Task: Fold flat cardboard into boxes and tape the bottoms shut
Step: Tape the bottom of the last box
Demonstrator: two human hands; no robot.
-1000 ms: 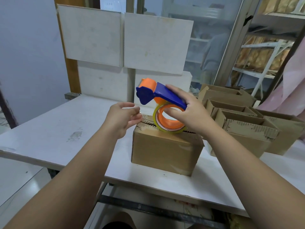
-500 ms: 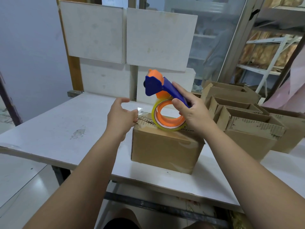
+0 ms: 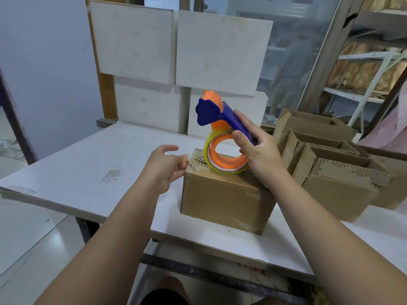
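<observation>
Head view: the tape dispenser [image 3: 220,126] is tipping more upright on the cardboard box [image 3: 224,201], which is sitting near the table [image 3: 88,164] edge.
The right hand [image 3: 259,155] is gripping the dispenser's blue handle. The left hand [image 3: 165,166] is hovering at the box corner with its fingers loosely spread, seemingly releasing the tape end.

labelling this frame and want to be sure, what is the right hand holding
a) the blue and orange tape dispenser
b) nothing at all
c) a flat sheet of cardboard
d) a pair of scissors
a: the right hand grips the blue handle of the tape dispenser, whose roll sits at the top of the cardboard box.
</observation>
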